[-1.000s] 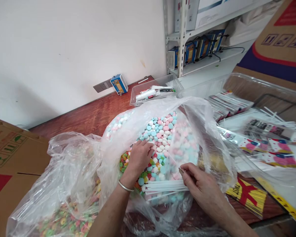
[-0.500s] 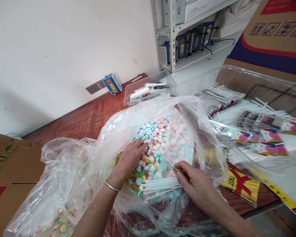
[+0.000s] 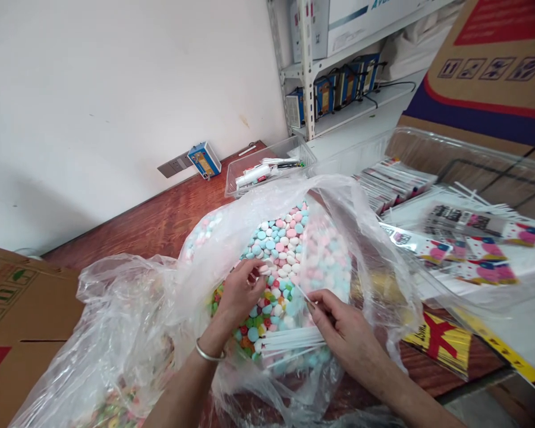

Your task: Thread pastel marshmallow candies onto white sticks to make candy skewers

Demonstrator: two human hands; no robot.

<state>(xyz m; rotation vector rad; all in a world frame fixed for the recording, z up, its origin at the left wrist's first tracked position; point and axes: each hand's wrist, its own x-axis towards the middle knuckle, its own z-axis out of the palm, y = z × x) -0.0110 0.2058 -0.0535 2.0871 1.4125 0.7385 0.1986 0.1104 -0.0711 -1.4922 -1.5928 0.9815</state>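
A large clear plastic bag (image 3: 365, 238) lies open on the table, full of round pastel and bright-coloured candies (image 3: 280, 244). My left hand (image 3: 241, 291) is inside the bag, fingers curled, pinching a candy at its fingertips. My right hand (image 3: 343, 333) rests at the bag's near edge and grips a bundle of white sticks (image 3: 289, 342); its thumb and forefinger hold one thin stick that points up and left toward my left hand. A metal bangle circles my left wrist.
A clear tray (image 3: 472, 154) at the right holds printed wrappers and loose white sticks. A smaller clear box (image 3: 267, 169) with tubes stands behind the bag. Cardboard boxes (image 3: 22, 309) sit at left, a metal shelf at the back, and gold twist ties (image 3: 437, 342) lie at right.
My left hand has lifted from the candy pile with its fingers closing on a candy. My right hand has raised one stick toward it. The view has shifted slightly left.
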